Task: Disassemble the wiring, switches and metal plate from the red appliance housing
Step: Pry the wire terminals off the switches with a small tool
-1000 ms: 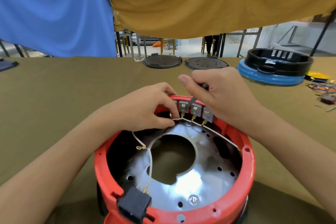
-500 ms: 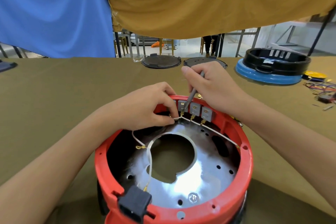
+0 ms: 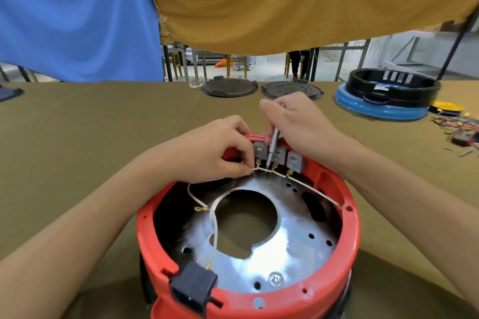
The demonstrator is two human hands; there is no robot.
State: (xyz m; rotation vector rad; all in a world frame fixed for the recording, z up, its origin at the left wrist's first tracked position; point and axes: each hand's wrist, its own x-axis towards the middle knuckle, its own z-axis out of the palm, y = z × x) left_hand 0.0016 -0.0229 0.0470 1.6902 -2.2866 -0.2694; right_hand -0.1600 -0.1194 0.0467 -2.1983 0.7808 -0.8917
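The red appliance housing (image 3: 248,267) sits open side up at the near edge of the worktop (image 3: 90,137), with the metal plate (image 3: 285,248) still seated inside it and three grey switches (image 3: 277,156) clipped in a row on its far inner wall; the white wiring (image 3: 215,225) runs from their brass terminals along the plate. The left hand (image 3: 220,153) pinches the wire just beside the left-most switch; the right hand (image 3: 298,127) grips a thin grey tool (image 3: 273,147) whose tip points down at the terminals of the middle switch.

The chief risk, as I judge it, is a slip of the tip off the small terminal, which could jab the left fingers close by; a hard pull on the wire could also snap it from its crimp rather than free the connector; the housing is not held down and may shift under the prying.

The worktop is covered in olive cloth; blue and mustard sheets hang behind it, with chair legs visible under them; a black ring on a blue base (image 3: 383,96), two dark round lids (image 3: 229,87) and a tangle of loose coloured wires (image 3: 456,127) lie along the far side and right.
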